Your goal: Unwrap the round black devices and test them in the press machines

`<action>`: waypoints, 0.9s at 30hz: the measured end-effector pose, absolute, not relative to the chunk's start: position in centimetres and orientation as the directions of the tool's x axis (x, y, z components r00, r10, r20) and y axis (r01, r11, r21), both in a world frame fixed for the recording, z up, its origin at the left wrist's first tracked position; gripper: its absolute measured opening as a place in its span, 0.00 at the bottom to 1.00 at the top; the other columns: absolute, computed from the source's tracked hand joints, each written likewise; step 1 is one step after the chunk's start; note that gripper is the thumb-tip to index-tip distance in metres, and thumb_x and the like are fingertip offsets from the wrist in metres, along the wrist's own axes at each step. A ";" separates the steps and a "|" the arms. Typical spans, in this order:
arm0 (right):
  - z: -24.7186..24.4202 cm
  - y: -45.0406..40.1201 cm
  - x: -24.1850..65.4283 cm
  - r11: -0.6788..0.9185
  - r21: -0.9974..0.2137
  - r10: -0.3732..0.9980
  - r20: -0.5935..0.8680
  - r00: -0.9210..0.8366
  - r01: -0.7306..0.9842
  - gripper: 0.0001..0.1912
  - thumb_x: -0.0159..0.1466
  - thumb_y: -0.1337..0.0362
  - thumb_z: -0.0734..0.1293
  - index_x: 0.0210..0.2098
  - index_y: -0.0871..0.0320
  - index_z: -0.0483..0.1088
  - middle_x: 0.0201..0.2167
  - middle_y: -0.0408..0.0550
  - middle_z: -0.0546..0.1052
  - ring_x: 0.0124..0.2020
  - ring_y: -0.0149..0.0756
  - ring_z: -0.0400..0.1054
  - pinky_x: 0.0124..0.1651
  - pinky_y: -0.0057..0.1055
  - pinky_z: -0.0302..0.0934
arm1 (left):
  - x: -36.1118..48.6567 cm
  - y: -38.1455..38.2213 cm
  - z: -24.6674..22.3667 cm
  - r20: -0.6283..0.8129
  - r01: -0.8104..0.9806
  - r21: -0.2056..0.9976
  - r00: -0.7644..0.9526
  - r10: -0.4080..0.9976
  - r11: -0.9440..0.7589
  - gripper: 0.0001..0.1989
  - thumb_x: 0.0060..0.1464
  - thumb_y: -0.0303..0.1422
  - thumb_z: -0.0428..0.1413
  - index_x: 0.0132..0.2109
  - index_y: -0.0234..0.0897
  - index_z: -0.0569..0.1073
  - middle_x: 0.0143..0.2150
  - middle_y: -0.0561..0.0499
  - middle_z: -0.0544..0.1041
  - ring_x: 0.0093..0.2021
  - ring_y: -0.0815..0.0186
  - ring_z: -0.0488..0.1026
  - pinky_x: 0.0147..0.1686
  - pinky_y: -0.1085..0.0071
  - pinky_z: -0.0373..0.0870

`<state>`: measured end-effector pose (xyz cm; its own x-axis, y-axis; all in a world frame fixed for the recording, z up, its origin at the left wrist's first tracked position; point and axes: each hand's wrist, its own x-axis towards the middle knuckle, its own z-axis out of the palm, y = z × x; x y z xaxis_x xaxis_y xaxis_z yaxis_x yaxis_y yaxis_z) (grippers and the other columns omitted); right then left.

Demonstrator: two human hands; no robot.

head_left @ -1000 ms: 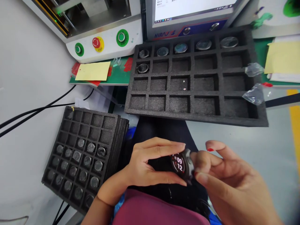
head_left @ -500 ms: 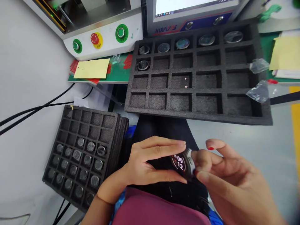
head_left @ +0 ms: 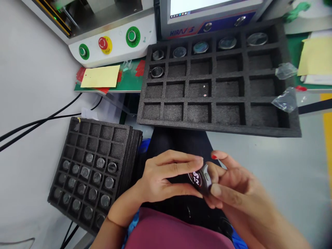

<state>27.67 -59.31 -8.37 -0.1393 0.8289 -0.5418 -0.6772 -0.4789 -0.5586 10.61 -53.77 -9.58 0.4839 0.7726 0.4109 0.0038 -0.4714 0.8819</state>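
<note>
Left hand [head_left: 162, 176] and right hand [head_left: 234, 183] both grasp a lit smartwatch [head_left: 201, 180], held over the lap between them. At far left, black cables [head_left: 41, 120] run from the wall; below them, a stack of foam trays [head_left: 117, 150] carries round watch units in its nearer rows. Next come a yellow paper [head_left: 100, 76] and, behind it, a control panel with a red emergency-stop button [head_left: 103, 43]. Beyond the hands, a larger foam tray [head_left: 220, 129] juts over the worktop edge, with five watch units along its back row and one more at the left of the second. Clear plastic scraps [head_left: 285, 100] overlap its right-hand compartments.

The left hand has its fingers extended above the watch and its thumb below; the right pinches the case's side, one red-nailed finger raised. The worktop [head_left: 129, 81] is green, under a monitor [head_left: 207, 10]; at right, a yellow stripe [head_left: 326, 129] crosses the grey floor.
</note>
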 end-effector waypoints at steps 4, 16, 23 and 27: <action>-8.3 -59.4 26.8 -0.544 -0.519 0.799 -0.561 -0.218 -0.659 0.33 0.45 0.55 0.82 0.48 0.46 0.69 0.29 0.38 0.72 0.19 0.22 0.62 0.19 0.17 0.59 | 11.1 -54.2 -10.0 0.262 -0.149 0.965 0.520 0.813 -0.216 0.31 0.48 0.36 0.67 0.60 0.52 0.71 0.50 0.47 0.79 0.43 0.62 0.80 0.42 0.68 0.79; -8.5 -58.9 25.7 -0.028 -0.852 0.934 -0.208 0.291 -0.522 0.15 0.63 0.64 0.71 0.48 0.48 0.69 0.44 0.44 0.79 0.47 0.31 0.74 0.47 0.25 0.70 | 13.1 -55.6 -8.1 -0.238 -0.321 0.854 0.462 0.855 0.411 0.15 0.60 0.39 0.57 0.48 0.34 0.79 0.38 0.42 0.83 0.34 0.62 0.81 0.38 0.67 0.78; -7.9 -58.2 24.7 0.014 -0.854 0.973 -0.109 0.204 -0.521 0.13 0.66 0.64 0.68 0.49 0.48 0.66 0.40 0.43 0.80 0.45 0.35 0.77 0.48 0.32 0.73 | 13.1 -56.4 -7.3 -0.102 0.103 0.992 0.341 0.935 0.071 0.12 0.61 0.37 0.55 0.40 0.33 0.79 0.26 0.51 0.75 0.24 0.72 0.68 0.25 0.76 0.64; -7.6 -58.2 24.1 0.050 -0.867 0.949 -0.113 0.294 -0.496 0.10 0.67 0.65 0.66 0.47 0.47 0.66 0.35 0.41 0.80 0.40 0.34 0.77 0.44 0.31 0.74 | 13.2 -56.7 -7.7 -0.062 0.111 0.994 0.401 0.914 0.019 0.10 0.63 0.35 0.52 0.41 0.34 0.76 0.22 0.55 0.69 0.20 0.72 0.63 0.21 0.75 0.59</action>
